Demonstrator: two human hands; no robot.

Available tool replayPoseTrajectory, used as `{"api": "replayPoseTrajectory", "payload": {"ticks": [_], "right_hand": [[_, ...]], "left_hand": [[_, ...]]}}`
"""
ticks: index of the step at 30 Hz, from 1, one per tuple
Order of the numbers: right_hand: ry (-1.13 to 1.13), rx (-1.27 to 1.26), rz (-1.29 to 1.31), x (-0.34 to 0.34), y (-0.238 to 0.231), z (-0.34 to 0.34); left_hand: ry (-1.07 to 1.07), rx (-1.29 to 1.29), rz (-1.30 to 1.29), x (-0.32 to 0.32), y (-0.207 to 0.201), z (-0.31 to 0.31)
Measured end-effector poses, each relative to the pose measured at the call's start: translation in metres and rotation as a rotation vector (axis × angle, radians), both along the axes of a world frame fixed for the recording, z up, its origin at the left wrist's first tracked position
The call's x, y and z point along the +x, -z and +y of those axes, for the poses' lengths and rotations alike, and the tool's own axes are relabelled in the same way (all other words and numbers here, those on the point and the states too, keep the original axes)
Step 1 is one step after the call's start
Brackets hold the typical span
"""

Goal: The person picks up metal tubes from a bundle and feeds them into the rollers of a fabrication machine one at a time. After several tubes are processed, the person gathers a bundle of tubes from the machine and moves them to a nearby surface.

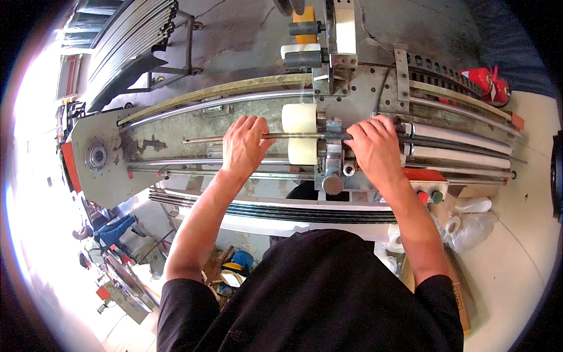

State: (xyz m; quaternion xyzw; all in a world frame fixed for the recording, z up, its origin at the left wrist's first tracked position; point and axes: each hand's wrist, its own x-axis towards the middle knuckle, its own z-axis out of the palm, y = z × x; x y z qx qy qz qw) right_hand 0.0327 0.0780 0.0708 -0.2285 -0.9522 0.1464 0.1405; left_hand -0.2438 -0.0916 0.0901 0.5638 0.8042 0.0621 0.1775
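Observation:
A long thin metal rod lies level across the machine, its left end bare and its right part darker. My left hand is closed round it, left of a pair of cream rollers. Between the upper and lower roller the rod passes, then over a steel block with a round knob. Just right of that block, my right hand is closed on the dark part of the same rod. Beyond this hand, the machine's long white rollers stretch to the right.
Several dark rods lie on a white ledge before me. A control box with red and green buttons sits below my right wrist. At far left stands a rack of long bars; fire extinguishers are at far right.

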Motion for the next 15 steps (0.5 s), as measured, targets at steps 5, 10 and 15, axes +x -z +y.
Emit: {"api": "replayPoseTrajectory", "payload": {"ticks": [5, 10, 15], "right_hand": [[0.112, 0.111, 0.095, -0.008, 0.020, -0.008], [0.218, 0.074, 0.202, 0.009, 0.009, -0.025], [0.409, 0.010, 0.289, 0.101, -0.025, -0.062]], "left_hand": [[0.239, 0.250, 0.026, 0.051, 0.007, -0.015], [0.241, 0.188, 0.184, 0.065, 0.031, -0.019], [0.227, 0.142, 0.216, 0.070, 0.033, -0.022]]}}
